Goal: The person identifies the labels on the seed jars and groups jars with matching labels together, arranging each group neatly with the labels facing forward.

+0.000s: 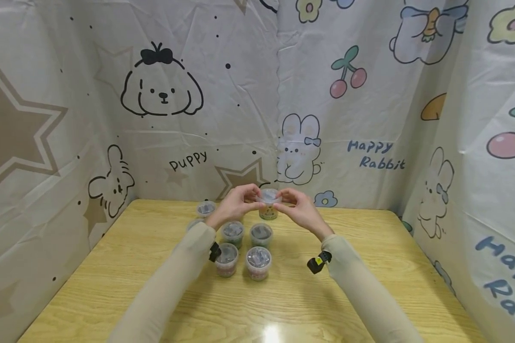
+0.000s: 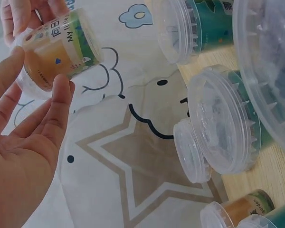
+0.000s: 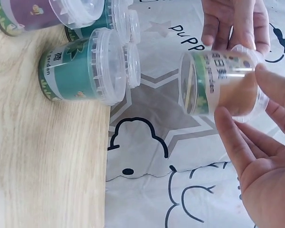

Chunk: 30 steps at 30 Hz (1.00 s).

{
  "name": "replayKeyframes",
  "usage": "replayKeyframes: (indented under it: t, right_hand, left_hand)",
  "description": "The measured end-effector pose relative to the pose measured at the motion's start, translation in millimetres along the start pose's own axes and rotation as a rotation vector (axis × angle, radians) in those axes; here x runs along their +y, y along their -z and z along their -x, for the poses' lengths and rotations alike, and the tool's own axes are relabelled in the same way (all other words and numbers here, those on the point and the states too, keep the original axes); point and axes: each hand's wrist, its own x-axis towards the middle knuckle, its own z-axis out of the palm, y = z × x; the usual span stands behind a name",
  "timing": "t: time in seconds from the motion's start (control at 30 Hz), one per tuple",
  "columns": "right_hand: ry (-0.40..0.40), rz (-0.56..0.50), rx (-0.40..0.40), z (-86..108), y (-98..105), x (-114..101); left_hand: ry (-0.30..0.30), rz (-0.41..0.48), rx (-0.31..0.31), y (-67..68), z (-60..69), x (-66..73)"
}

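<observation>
Both hands hold a clear lidded plastic tub (image 1: 269, 209) up off the table, near its back edge. Its label shows orange and green print with lettering, plainest in the left wrist view. My left hand (image 1: 239, 202) grips the tub's left side near the lid (image 1: 269, 194), thumb on the side nearer me. From the right, my right hand (image 1: 299, 206) grips it the same way. In the right wrist view the tub (image 3: 228, 85) lies between the thumb and fingers, its base apart from the wooden table (image 3: 61, 161).
Several similar lidded tubs stand in rows before and left of the hands, including a front right one (image 1: 258, 263), a green-labelled one (image 3: 69, 71) and a purple-labelled one (image 3: 31, 14). A printed curtain (image 1: 240, 95) hangs behind the table.
</observation>
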Motion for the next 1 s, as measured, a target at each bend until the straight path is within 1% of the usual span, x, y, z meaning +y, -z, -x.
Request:
replayKeyframes:
  t: [0.13, 0.23, 0.4, 0.6, 0.7, 0.87, 1.0]
  right_hand:
    - [0.020, 0.044, 0.006, -6.3, -1.3, -0.3]
    - [0.037, 0.074, 0.007, -9.4, -2.3, 0.9]
    - [0.021, 0.119, 0.021, -14.3, -5.5, 4.8]
    - [-0.017, 0.158, 0.027, -21.4, -11.5, 12.6]
    - [-0.024, 0.167, 0.021, -25.8, -14.6, 17.6]
    - [-0.016, 0.167, 0.021, -32.8, -19.9, 24.2]
    - [-0.013, 0.178, 0.019, -37.8, -24.6, 29.5]
  left_hand:
    - [-0.004, -0.029, 0.007, 0.5, -4.6, -1.9]
    - [0.005, -0.054, 0.007, -0.1, -7.1, -2.1]
    - [0.031, -0.052, 0.022, -2.6, -11.6, -4.1]
    - [0.063, -0.070, 0.043, -7.3, -14.7, -11.0]
    - [0.073, -0.110, 0.053, -9.8, -16.8, -15.3]
    - [0.054, -0.203, 0.069, -12.1, -22.9, -22.7]
    - [0.062, -0.263, 0.055, -12.6, -26.7, -26.8]
